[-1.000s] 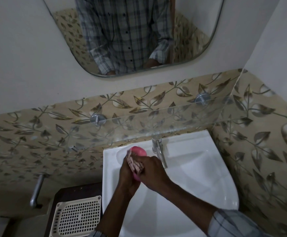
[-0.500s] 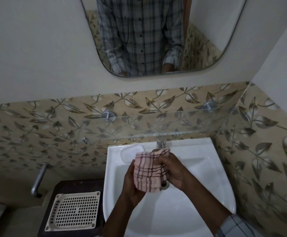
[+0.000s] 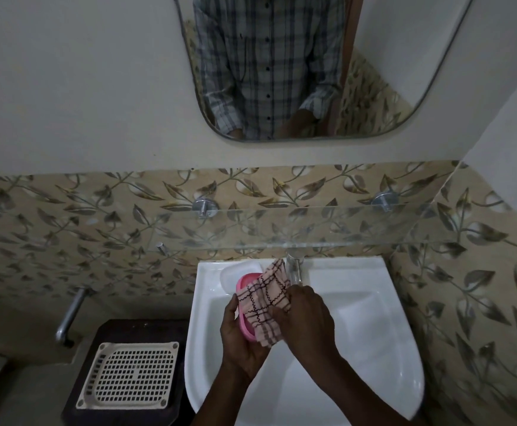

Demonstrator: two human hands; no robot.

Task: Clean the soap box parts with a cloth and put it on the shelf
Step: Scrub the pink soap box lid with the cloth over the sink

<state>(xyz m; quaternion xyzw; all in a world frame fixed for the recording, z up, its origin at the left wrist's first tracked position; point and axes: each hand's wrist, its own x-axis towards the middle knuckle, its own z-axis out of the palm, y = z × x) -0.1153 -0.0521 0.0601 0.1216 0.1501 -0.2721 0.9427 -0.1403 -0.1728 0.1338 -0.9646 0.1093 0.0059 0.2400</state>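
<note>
Cloth pinched in right hand | pink soap box gripped in left hand | above sink

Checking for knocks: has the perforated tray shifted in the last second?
No. The perforated tray sits where it did on the dark stool beside the sink.

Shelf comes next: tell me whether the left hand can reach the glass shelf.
Probably yes: the left hand grips the pink soap box part under the cloth, but nothing stands between it and the glass shelf.
</note>
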